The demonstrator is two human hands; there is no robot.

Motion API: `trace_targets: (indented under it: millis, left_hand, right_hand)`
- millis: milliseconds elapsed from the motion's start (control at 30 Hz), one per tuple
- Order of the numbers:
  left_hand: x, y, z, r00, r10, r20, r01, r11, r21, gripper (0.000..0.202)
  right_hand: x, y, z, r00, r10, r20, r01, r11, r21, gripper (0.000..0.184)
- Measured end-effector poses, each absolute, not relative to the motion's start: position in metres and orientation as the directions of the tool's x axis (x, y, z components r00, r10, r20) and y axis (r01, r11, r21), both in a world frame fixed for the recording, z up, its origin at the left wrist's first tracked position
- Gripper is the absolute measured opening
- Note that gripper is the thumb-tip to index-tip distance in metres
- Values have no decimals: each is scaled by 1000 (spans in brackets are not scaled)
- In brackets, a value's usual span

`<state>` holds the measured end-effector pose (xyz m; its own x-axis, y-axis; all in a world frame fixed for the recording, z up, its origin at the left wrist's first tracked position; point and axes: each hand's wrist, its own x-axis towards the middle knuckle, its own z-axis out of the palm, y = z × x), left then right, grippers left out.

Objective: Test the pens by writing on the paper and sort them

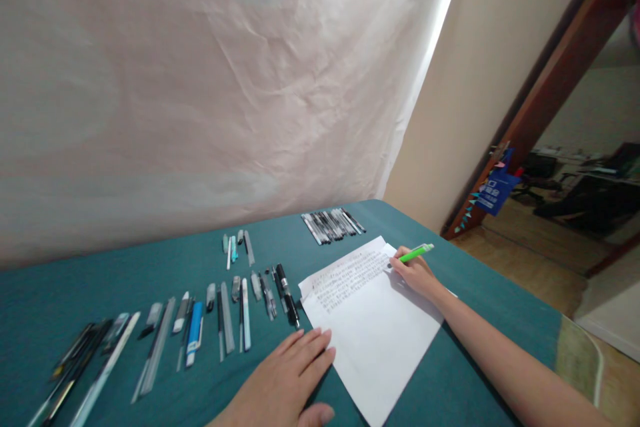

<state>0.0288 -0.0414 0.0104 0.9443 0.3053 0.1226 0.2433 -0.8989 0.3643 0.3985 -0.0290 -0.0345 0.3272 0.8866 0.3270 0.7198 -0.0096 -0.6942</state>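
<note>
My right hand (416, 273) grips a bright green pen (416, 253), its tip end down at the upper right of a white sheet of paper (377, 347). Rows of small handwriting cover the upper part of the sheet. Flat on the table, fingers stretched out, my left hand (293, 373) rests at the paper's left edge, its fingertips at or very near that edge. Just beyond it lies a black pen (287, 295) with a silver band. The pen's tip is too small to make out.
Disassembled pen barrels, caps and refills lie in rows on the green-covered table (280, 240), among them a blue pen piece (195, 333). A tight row of pens (333, 225) lies at the back. Behind hangs a pale sheet (225, 80); a doorway with a blue bag (497, 191) is right.
</note>
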Motion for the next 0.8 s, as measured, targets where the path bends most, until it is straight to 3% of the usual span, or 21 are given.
trace_targets:
  millis: [800]
  left_hand:
    - [30, -45, 17, 937, 338, 83, 285, -882, 376, 52]
  right_hand:
    - [399, -30, -35, 300, 890, 344, 721, 25, -693, 16]
